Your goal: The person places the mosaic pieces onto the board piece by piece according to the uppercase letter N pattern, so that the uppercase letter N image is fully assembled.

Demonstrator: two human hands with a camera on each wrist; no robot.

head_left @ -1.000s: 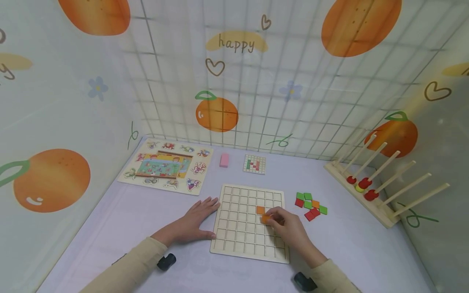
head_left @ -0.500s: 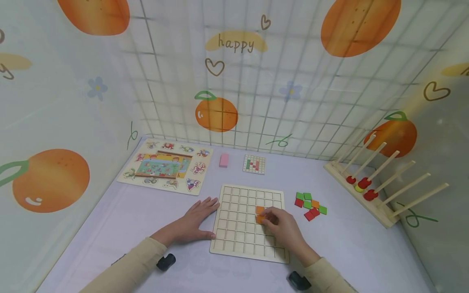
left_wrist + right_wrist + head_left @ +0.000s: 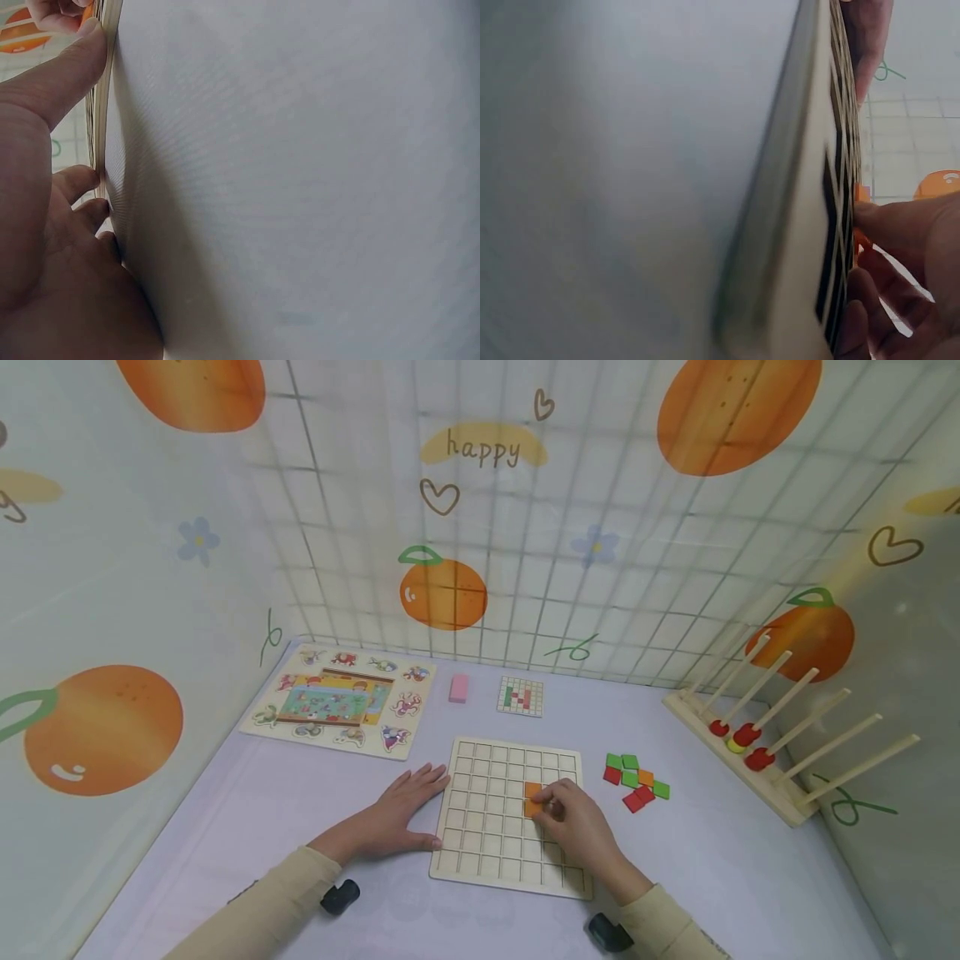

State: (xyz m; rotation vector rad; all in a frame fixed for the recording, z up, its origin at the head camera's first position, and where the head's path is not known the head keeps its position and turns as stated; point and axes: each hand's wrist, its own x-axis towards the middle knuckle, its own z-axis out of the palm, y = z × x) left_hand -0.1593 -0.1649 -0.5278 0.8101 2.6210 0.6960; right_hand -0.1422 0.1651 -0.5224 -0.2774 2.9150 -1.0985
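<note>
Lower orange tile (image 3: pixel 531 809) further left, two on board (image 3: pixel 487 823)

Right hand (image 3: pixel 581 827) pinches the nearer orange tile (image 3: pixel 531 809) on the grid board (image 3: pixel 480 843); left hand (image 3: pixel 393 817) touches its left edge; loose tiles (image 3: pixel 629 779) lie right; pegged stand (image 3: pixel 780 795) far right; puzzle (image 3: pixel 337 703) far left.

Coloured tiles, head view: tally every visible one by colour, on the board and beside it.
Green tiles: 4, all beside the board
Red tiles: 3, all beside it
Orange tiles: 3, two on it, one beside it
Total: 10
</note>
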